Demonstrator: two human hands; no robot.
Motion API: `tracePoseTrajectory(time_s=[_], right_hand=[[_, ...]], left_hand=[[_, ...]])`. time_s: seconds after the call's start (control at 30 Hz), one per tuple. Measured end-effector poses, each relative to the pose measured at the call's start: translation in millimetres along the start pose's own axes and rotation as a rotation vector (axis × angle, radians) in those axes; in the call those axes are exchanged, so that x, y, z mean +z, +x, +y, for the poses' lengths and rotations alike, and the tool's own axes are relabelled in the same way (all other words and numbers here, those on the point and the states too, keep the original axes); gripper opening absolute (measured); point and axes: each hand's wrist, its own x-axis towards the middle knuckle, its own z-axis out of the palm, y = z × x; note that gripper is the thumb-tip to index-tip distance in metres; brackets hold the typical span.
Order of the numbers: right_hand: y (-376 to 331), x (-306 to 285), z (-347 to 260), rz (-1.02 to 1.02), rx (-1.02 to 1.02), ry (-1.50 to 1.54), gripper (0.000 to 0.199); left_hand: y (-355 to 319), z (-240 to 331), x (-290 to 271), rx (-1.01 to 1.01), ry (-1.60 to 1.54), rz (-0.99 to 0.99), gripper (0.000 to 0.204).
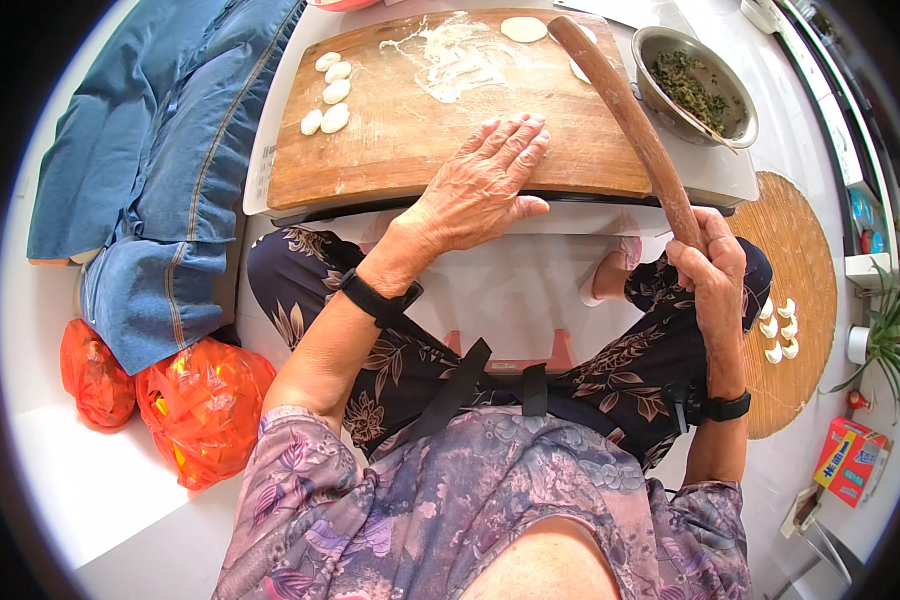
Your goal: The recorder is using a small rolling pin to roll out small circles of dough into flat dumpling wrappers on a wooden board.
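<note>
My left hand (485, 180) rests flat, fingers spread, on the near edge of a wooden board (400, 120) dusted with flour. My right hand (710, 265) grips the near end of a long wooden rolling pin (625, 110), which slants up across the board's right side. Several small dough pieces (328, 92) lie in a row at the board's left. A rolled-out dough round (523, 29) sits at the far edge, and another round (578, 70) is partly hidden behind the pin.
A metal bowl of dark green filling (695, 85) stands right of the board. A round woven mat (800, 300) at my right holds several folded dumplings (778, 328). Blue denim cloth (150, 170) and orange plastic bags (200, 405) lie at my left.
</note>
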Motion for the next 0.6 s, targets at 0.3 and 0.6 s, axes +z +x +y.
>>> tracePoseTrajectory(time_s=[0.3, 0.6], right_hand=[[3.6, 15.4, -7.0, -0.061, -0.135, -0.229, 0.029], [8.7, 35.9, -5.2, -0.242, -0.147, -0.268, 0.028]], left_hand=[[-12.1, -20.9, -16.1, -0.232, -0.132, 0.381, 0.065], [-32.6, -38.3, -24.3, -0.174, 0.038, 0.182, 0.063]])
